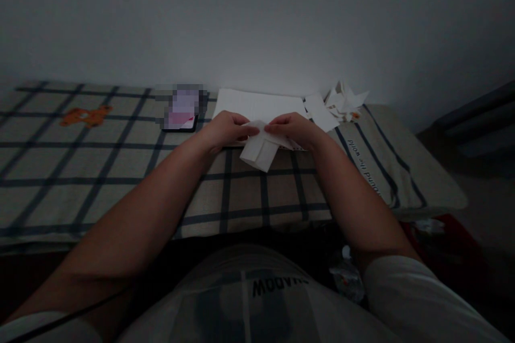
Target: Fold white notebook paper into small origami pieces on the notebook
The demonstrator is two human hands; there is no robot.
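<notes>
Between my two hands is a piece of folded white paper [260, 154], its lower part hanging toward me like a flat flap. My left hand [227, 129] pinches its upper left side with thumb and fingers. On the upper right side, my right hand [293, 127] is closed on the same paper, and a pointed corner sticks out beneath that hand. Behind and under the hands lies a pad of white paper [261, 103] on the checked cloth. The fingers partly cover the paper's top folds.
A phone [184, 110], its screen blurred, rests left of the pad. Farther left lies an orange shape [86, 116]. Right of the pad are a loose white sheet [321, 111] and several folded paper pieces [345, 99]. The checked tablecloth [120, 171] meets a wall behind.
</notes>
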